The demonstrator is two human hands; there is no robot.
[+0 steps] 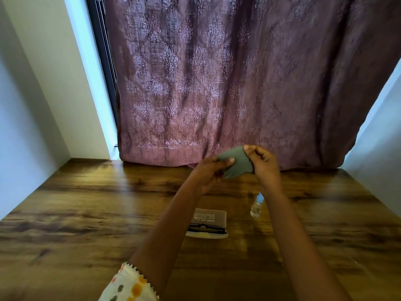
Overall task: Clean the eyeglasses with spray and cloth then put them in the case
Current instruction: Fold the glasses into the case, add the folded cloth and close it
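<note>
Wood-grain table (76, 213) is seen broad, with board showing on both sides of the case (209, 216). Case is open; eyeglasses (206, 228) are lodged inside, long axis running left-right. Spray bottle (257, 206) is stood just right of the case, slightly beyond. Farther beyond and raised, the grey cloth (234, 162) is pinched at opposite edges by left hand (209, 170) and right hand (263, 161). Eyeglasses lie nearward of both grips; left hand is judged closer. Curtain (217, 83) is hung behind.

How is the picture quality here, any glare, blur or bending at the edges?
Head view: daylight from the left window gap lays a pale sheen on the table. Head view: wide-angle bending slants the walls and table edges. Head view: the spray bottle looks soft, and the print on the case is too blurred to read.
</note>
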